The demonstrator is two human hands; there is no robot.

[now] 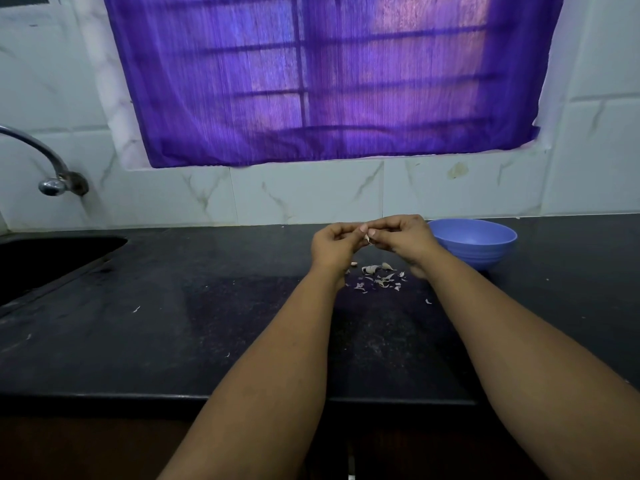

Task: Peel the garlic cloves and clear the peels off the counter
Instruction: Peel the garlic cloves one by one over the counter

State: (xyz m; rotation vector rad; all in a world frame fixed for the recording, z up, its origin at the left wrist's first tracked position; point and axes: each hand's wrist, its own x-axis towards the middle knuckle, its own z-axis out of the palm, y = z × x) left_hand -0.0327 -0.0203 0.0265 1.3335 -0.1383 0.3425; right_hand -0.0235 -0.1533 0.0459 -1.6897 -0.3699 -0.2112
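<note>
My left hand (334, 245) and my right hand (403, 239) meet above the black counter (173, 323), fingertips pinching one small garlic clove (369, 239) between them. A bit of pale skin hangs from the clove. Directly below the hands lies a scatter of garlic peels (377, 279) with a couple of cloves (370, 269) among them. Most of the held clove is hidden by my fingers.
A blue plastic bowl (474, 242) stands just right of my right hand, near the tiled wall. A sink (45, 261) with a metal tap (52, 168) is at the far left. Stray peel flakes (136, 309) dot the counter. A purple curtain covers the window.
</note>
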